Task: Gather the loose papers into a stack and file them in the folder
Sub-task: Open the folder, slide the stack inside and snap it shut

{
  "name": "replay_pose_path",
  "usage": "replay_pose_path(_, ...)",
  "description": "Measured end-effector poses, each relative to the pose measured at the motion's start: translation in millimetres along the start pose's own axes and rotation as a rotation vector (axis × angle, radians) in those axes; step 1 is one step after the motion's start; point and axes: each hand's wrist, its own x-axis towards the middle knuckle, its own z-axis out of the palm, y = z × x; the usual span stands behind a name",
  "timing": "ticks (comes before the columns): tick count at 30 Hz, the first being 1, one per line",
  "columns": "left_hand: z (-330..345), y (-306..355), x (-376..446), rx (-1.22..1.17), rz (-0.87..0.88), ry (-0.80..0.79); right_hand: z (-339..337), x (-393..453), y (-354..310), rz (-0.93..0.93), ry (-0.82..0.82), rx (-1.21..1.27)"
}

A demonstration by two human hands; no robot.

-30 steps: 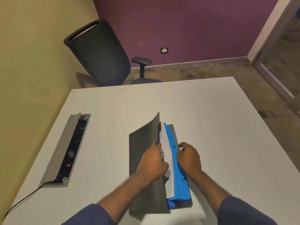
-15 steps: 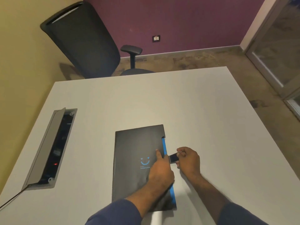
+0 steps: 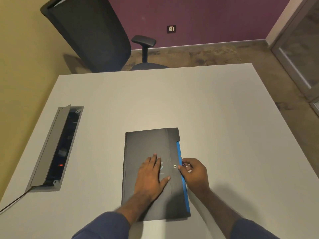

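At nine o'clock on the white table (image 3: 215,107) a cable box (image 3: 55,149) stands open. Near six o'clock lies the closed black folder (image 3: 148,145). The left hand (image 3: 151,176) presses flat on its cover, fingers straight and together, thumb apart. A blue edge (image 3: 180,156) shows at three o'clock of the folder, where the right hand (image 3: 195,173) pinches something small; what it is, I cannot tell.

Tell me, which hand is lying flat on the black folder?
The left hand, fingers spread flat on the folder; the right hand pinches something at its blue edge.
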Motion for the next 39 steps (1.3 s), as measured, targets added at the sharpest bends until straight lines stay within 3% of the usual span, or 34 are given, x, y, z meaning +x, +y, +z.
replay_pose_path(7, 11.3, -35.7, -9.6, 0.001, 0.022, -0.066, 15.6, 0.4, 9.8, -0.182, -0.206, -0.526)
replay_pose_path(13, 17.2, -35.9, -8.1, 0.000, 0.020, -0.082, 19.9, -8.8, 14.4, -0.475, -0.063, -0.734)
replay_pose_path(18, 18.6, -35.9, -9.0, -0.009, 0.023, -0.078, 19.6, -12.7, 22.3, -0.533, -0.088, -0.861)
replay_pose_path(27, 12.5, -33.9, -8.8, -0.014, 0.022, -0.107, 23.1, -12.4, 14.9, -0.460, -0.118, -0.849)
replay_pose_path(31, 5.1, -33.8, -10.3, -0.051, 0.001, -0.076, 20.7, -13.4, 12.2, -0.291, -0.123, -0.645)
replay_pose_path(36, -13.2, -48.4, -22.7, -0.165, -0.277, 0.182, 17.6, -23.8, 11.2, -0.022, 0.015, -0.354)
replay_pose_path(39, -25.8, -61.2, -29.0, -0.218, -0.513, 0.141, 20.6, -20.1, 8.2, 0.174, -0.030, -0.325)
